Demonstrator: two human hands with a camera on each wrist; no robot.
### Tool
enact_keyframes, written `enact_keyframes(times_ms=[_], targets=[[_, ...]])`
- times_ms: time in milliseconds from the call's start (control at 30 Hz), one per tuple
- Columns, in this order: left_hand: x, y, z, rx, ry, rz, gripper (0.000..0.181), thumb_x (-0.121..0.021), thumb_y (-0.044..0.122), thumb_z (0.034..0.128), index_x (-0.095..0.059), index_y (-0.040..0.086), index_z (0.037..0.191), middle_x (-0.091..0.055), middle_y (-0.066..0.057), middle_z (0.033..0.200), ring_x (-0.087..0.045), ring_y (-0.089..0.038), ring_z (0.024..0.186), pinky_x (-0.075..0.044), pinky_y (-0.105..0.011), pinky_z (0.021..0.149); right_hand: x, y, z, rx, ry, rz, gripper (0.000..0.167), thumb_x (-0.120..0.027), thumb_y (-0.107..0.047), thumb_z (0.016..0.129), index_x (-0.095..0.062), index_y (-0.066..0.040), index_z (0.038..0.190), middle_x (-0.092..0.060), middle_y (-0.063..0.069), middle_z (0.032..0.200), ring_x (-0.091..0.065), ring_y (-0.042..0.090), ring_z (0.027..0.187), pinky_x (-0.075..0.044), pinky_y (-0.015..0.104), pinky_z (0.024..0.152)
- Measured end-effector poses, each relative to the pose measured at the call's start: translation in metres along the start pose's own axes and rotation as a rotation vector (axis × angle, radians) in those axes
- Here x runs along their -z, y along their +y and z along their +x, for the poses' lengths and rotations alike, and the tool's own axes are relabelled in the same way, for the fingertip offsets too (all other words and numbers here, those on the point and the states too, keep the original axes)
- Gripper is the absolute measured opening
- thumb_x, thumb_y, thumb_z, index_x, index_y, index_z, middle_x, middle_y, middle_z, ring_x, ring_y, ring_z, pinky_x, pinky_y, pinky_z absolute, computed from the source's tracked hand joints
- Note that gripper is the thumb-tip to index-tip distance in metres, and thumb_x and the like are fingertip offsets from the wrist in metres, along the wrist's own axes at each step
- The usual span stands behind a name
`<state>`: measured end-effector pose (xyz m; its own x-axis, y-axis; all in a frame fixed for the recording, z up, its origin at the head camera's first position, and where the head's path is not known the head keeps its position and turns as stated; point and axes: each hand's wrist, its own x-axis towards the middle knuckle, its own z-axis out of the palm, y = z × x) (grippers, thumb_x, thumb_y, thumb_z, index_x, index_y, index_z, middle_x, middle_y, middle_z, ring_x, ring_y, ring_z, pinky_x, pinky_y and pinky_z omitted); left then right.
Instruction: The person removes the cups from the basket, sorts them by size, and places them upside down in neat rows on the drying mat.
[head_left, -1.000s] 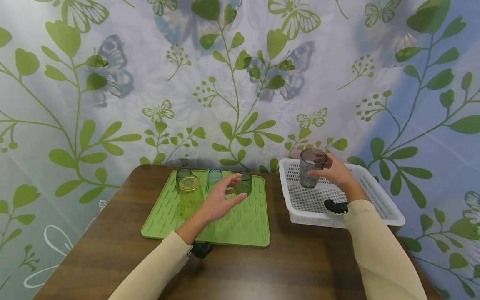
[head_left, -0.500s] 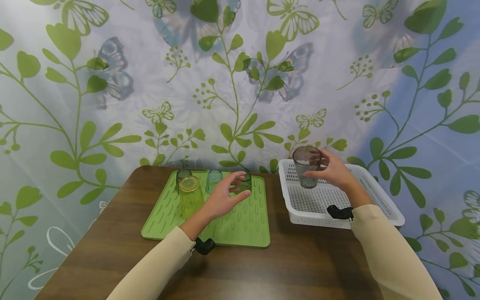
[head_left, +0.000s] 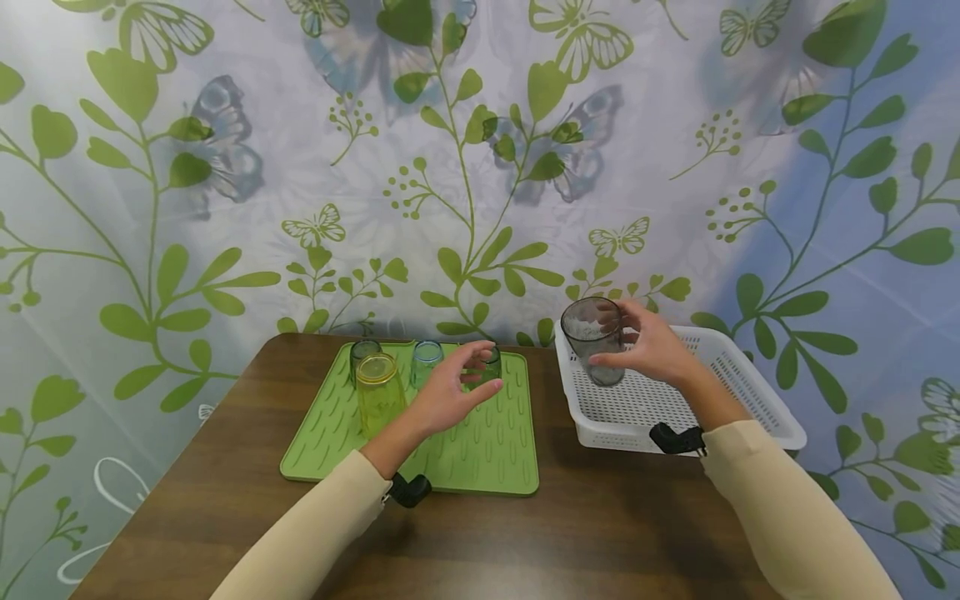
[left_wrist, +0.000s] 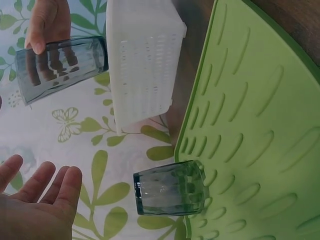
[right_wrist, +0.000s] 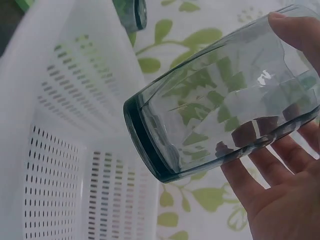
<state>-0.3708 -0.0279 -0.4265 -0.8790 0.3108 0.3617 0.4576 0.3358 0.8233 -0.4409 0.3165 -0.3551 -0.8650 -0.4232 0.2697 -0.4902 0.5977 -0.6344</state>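
My right hand (head_left: 654, 348) grips a smoky grey glass tumbler (head_left: 587, 332) over the white basket's left side, thumb on one side and fingers round the other. Its thick base points downward and the glass leans, mouth to the left; in the right wrist view the tumbler (right_wrist: 200, 105) is clear of the basket. My left hand (head_left: 447, 393) hovers over the green ridged drying mat (head_left: 480, 462), fingers loosely bent and holding nothing. Just beyond it a small dark-green glass (head_left: 491, 367) stands base up on the mat, partly hidden by the fingers in the head view.
On the mat's left stand an upside-down yellow glass (head_left: 380, 400), a dark glass (head_left: 364, 354) behind it and a bluish glass (head_left: 427, 358). The perforated white basket (head_left: 772, 408) sits right of the mat on the brown wooden table (head_left: 517, 550). A patterned curtain (head_left: 480, 192) hangs behind.
My right hand has carried the tumbler left, from inside the basket's outline to above its left rim, and the glass now tilts more. My left hand has shifted only slightly.
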Motion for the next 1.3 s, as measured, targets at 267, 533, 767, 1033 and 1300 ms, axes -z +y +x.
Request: enact_keyframes(times_ms=[267,533,767,1033,1300], targets=[[-0.006,0.012,0.008,-0.011,-0.018,0.003,0.061,-0.071,0.029,0.0987,-0.045,0.018,0.153,-0.055,-0.009,0.145,-0.057,-0.031,0.133,-0.049,-0.045,0.111,-0.006,-0.016,-0.003,0.055,-0.003,0.025,0.083,-0.093,-0.026,0.077,-0.047,-0.008,0.144,-0.058,0.013,0.131,-0.059,0.029,0.120,-0.052,0.049,0.102],[-0.012,0.027,0.018,-0.012,-0.032,0.028,0.066,-0.073,0.031,0.0968,-0.043,0.019,0.154,-0.054,-0.006,0.146,-0.056,-0.025,0.134,-0.049,-0.040,0.112,-0.016,-0.023,-0.004,0.145,0.015,-0.010,0.076,-0.093,-0.025,0.076,-0.054,-0.013,0.140,-0.064,0.008,0.125,-0.059,0.021,0.114,-0.053,0.047,0.097],[-0.017,0.035,0.025,0.021,-0.066,-0.007,0.077,-0.077,0.038,0.0921,-0.039,0.023,0.157,-0.050,-0.003,0.152,-0.055,-0.022,0.136,-0.048,-0.038,0.113,-0.026,-0.030,-0.006,0.194,0.010,-0.028,0.083,-0.094,-0.025,0.073,-0.052,-0.010,0.143,-0.062,0.009,0.126,-0.059,0.025,0.117,-0.052,0.052,0.098],[-0.018,0.043,0.032,-0.003,-0.080,0.004,0.089,-0.083,0.038,0.0863,-0.034,0.021,0.159,-0.048,-0.004,0.153,-0.056,-0.024,0.134,-0.050,-0.037,0.110,-0.035,-0.038,-0.007,0.250,-0.012,-0.044,0.085,-0.095,-0.025,0.071,-0.052,-0.011,0.144,-0.062,0.007,0.125,-0.058,0.023,0.114,-0.052,0.052,0.098],[-0.021,0.043,0.036,-0.024,-0.077,-0.008,0.093,-0.085,0.032,0.0841,-0.033,0.017,0.160,-0.049,-0.009,0.151,-0.056,-0.028,0.132,-0.052,-0.041,0.106,-0.044,-0.045,-0.006,0.315,-0.026,-0.075,0.084,-0.095,-0.031,0.070,-0.055,-0.013,0.142,-0.062,0.004,0.125,-0.059,0.019,0.110,-0.053,0.047,0.093]])
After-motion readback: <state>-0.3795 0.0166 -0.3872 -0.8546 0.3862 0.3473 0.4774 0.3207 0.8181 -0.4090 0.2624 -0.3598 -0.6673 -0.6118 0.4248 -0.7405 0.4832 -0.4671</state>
